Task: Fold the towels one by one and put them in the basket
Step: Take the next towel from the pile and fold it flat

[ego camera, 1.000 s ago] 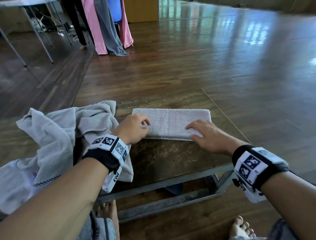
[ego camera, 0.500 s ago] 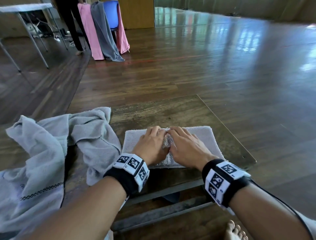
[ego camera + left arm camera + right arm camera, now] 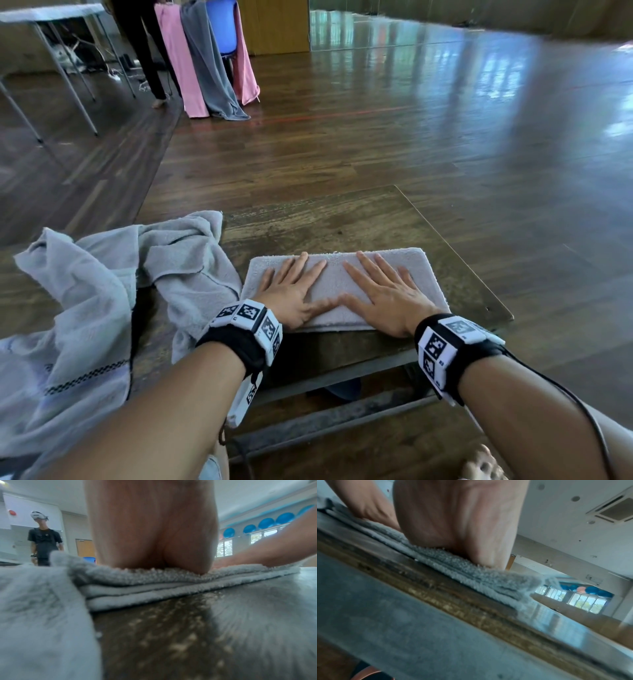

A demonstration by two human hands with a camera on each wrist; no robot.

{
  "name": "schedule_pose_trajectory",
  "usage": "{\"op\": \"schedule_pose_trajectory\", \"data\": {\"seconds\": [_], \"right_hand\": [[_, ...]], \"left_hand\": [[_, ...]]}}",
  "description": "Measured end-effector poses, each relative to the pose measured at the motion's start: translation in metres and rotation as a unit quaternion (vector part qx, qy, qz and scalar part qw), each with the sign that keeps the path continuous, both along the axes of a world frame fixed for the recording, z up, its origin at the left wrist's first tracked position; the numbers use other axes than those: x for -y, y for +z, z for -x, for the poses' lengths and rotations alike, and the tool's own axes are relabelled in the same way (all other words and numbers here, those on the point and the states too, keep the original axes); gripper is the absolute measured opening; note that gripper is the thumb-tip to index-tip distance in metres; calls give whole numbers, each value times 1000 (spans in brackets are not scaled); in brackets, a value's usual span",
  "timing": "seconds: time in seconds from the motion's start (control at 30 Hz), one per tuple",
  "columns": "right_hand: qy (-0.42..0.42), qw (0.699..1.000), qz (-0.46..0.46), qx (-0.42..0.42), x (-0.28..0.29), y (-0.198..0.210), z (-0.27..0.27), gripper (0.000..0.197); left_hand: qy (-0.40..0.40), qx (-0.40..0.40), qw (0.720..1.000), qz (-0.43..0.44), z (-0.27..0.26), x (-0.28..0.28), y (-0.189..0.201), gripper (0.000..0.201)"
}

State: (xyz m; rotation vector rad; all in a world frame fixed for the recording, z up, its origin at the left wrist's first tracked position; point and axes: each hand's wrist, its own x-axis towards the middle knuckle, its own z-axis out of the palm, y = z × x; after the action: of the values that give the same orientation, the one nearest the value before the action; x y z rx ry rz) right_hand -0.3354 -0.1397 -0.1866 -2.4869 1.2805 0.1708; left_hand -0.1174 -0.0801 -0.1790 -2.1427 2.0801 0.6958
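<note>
Pale grey terry towel folded into a flat layered rectangle [image 3: 373, 274], lying long side across the worn wooden tabletop, near its front edge. Just left, touching that fold's end: loose crumpled light grey towels in a heap [image 3: 102, 291], draped over the table's side.

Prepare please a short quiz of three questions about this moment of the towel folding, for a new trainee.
1. True or false: both hands lie flat with straight fingers on the folded towel.
2. Where is the unfolded towel? A) on the left part of the table, beside the folded one; B) on top of the folded one; C) on the floor to the right.
3. Fill in: the task's ______ shows in no view.

Key
1. True: the left hand and the right hand press it, thumbs nearly meeting.
2. A
3. basket
</note>
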Motion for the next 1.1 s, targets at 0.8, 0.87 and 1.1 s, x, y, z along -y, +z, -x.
{"op": "schedule_pose_trajectory", "data": {"seconds": [0.8, 0.87, 1.1], "right_hand": [[-145, 987, -67, -26, 10, 16, 31, 139], [-156, 985, -69, -31, 11, 17, 33, 141], [-157, 984, -29, -74, 12, 27, 31, 133]], "left_hand": [[75, 23, 994, -73, -27, -17, 20, 134], [79, 23, 994, -73, -29, -18, 21, 137], [60, 34, 995, -67, -37, -15, 24, 136]]}}
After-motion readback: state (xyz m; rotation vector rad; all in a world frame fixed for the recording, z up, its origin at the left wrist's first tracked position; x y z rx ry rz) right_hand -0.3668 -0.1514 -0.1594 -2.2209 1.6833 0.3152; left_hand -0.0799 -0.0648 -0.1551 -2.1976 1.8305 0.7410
